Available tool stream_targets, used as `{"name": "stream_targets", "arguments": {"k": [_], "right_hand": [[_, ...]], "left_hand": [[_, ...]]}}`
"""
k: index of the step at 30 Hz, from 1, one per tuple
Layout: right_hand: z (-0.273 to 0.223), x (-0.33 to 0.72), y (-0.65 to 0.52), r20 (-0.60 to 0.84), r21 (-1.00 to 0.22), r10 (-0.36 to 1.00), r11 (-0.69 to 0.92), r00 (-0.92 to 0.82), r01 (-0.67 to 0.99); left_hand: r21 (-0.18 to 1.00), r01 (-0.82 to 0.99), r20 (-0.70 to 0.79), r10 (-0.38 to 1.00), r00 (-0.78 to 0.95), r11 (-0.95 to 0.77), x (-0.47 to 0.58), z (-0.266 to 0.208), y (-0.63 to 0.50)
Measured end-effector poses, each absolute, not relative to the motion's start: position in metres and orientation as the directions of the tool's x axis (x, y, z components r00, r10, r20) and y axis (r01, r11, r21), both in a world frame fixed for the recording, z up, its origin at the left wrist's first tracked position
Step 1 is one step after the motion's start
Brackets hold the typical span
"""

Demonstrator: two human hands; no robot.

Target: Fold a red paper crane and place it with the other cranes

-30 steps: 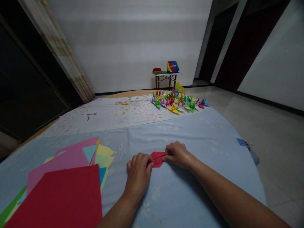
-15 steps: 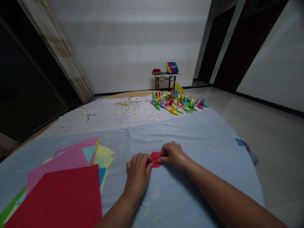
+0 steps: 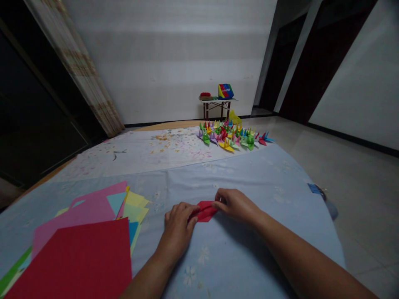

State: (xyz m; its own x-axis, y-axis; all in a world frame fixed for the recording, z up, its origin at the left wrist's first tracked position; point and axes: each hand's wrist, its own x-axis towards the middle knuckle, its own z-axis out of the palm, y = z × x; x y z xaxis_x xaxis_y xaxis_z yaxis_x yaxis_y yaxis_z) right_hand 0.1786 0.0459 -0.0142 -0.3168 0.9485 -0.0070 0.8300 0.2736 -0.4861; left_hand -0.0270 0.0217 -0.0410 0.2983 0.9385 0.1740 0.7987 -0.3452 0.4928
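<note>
A: Where does the folded red paper [image 3: 206, 216] lie before you?

B: On the blue cloth [image 3: 249, 178], between your two hands, a narrow piece with angled edges and a crease along its length. The loose coloured sheets [image 3: 90, 257] lie apart to your left; the folded paper birds [image 3: 233, 143] stand farther off, on the white cloth [image 3: 140, 158].

A: And your fingers?

B: Your left hand [image 3: 178, 224] lies over the left end; whether its fingers grip or merely press, one cannot tell. Your right hand [image 3: 235, 204] appears to pinch the right end between thumb and forefinger.

A: How is the crease best worked?

B: The step appears to be shaping a fold along the midline. Anchor the left end lightly, keep both edges level with the centre crease, and press from the middle outward. Square the tip before sharpening it; uneven pressure could skew the layers, and a hard tug could tear them.
</note>
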Motion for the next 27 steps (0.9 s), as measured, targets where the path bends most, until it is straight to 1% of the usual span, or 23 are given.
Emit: {"name": "stream_targets", "arguments": {"k": [4, 9, 15, 19, 23, 27], "right_hand": [[-0.012, 0.169, 0.038, -0.031, -0.378, 0.928, 0.333, -0.372, 0.864], [-0.013, 0.160, 0.032, 0.010, -0.287, 0.915, 0.389, -0.404, 0.875], [-0.015, 0.158, 0.032, 0.023, -0.280, 0.903, 0.418, -0.429, 0.864], [-0.014, 0.158, 0.031, 0.033, -0.219, 0.910, 0.411, -0.414, 0.885], [-0.011, 0.156, 0.028, -0.018, -0.209, 0.930, 0.354, -0.366, 0.911], [-0.010, 0.154, 0.026, -0.036, -0.265, 0.930, 0.344, -0.365, 0.901]], "left_hand": [[0.466, 0.804, 0.198, 0.929, 0.312, -0.369, -0.027, -0.044, 0.021], [0.410, 0.833, 0.211, 0.927, 0.310, -0.372, -0.022, -0.038, 0.014], [0.299, 0.866, 0.214, 0.913, 0.348, -0.400, -0.013, -0.024, 0.002], [0.261, 0.876, 0.209, 0.909, 0.360, -0.407, -0.011, -0.026, -0.002], [0.257, 0.869, 0.254, 0.898, 0.360, -0.422, -0.015, -0.038, 0.001], [0.284, 0.844, 0.269, 0.883, 0.386, -0.455, -0.017, -0.043, 0.005]]}}
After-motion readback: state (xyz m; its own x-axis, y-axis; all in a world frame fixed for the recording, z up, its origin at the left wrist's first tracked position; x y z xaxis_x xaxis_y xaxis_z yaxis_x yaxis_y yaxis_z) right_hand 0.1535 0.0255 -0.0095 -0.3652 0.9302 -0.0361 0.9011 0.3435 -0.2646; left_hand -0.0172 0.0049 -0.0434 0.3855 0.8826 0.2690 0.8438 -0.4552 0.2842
